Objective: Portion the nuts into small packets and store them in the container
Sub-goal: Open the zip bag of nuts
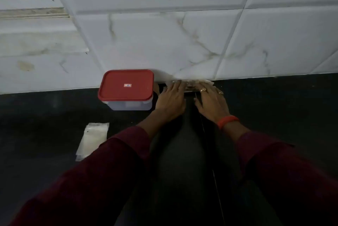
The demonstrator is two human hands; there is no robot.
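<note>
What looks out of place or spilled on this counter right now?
Nothing looks spilled. The clear plastic box with the red lid sits closed and level. Two small oddities: the stack of small clear plastic packets lies slightly fanned on the dark counter, and the white marbled wall has a brownish stain at far left.

Lid of rectangular plastic container: red; body translucent, bluish-white. Small sticker label at lid centre: red and white. On glossy wall tiles: white marbling, grey-brown veins. Smooth stone countertop: plain black. Flat stack of plastic packets: clear to milky white. Through crinkled clear bag of nuts: brownish contents. Long fabric sleeves: maroon. Thin wrist bangle: orange-red. Metal finger rings on right hand: gold.
</note>
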